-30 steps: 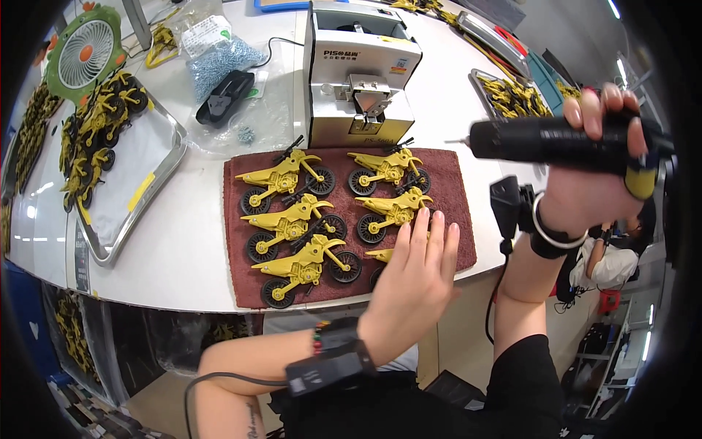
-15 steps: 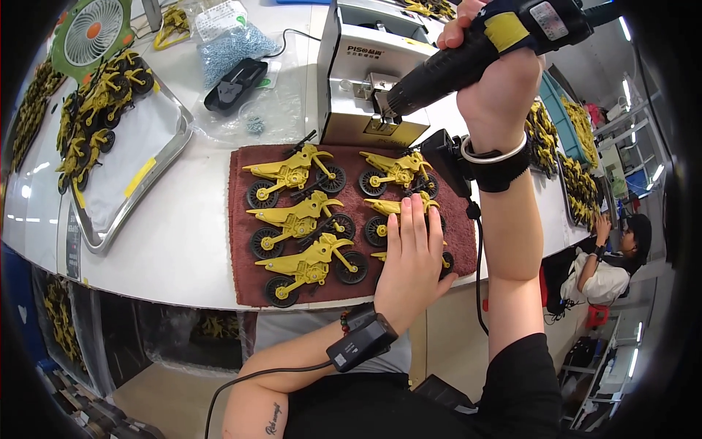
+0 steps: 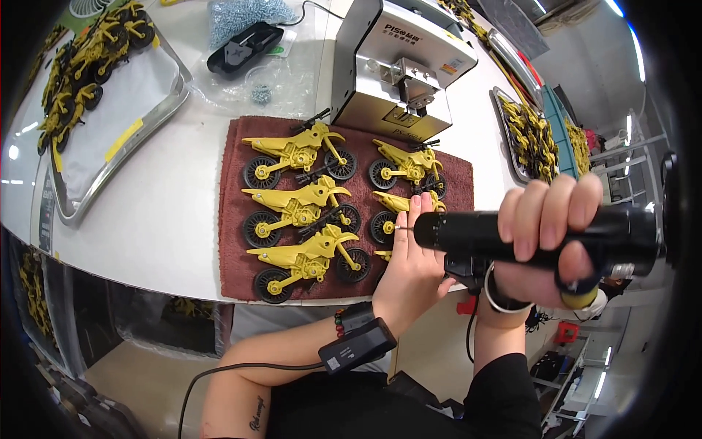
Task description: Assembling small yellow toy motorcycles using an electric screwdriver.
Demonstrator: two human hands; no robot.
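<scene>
My right hand (image 3: 548, 216) is wrapped round a black electric screwdriver (image 3: 464, 234) held nearly level, its thin bit pointing left. The bit's tip is at the rear wheel hub of the middle yellow toy motorcycle (image 3: 390, 202) in the right column; whether it touches the screw there I cannot tell. My left hand (image 3: 409, 282) lies with straight fingers over the right part of that motorcycle and the one nearer me, hiding much of both. Other yellow toy motorcycles (image 3: 296, 205) with black wheels lie on their sides on a brown towel (image 3: 232, 219).
Behind the towel stands a boxy screw feeder (image 3: 365, 80). A bag of small bluish screws (image 3: 245, 22) and a black computer mouse (image 3: 245, 51) are to its left. Metal trays of toy motorcycles flank the table, one tray (image 3: 121, 164) left, another (image 3: 504, 135) right. A cable hangs from my left wrist device.
My right hand has brought the screwdriver from the screw feeder down toward me, to the wheel hub beside my left hand. The left hand stays on the motorcycles. The view has shifted somewhat.
</scene>
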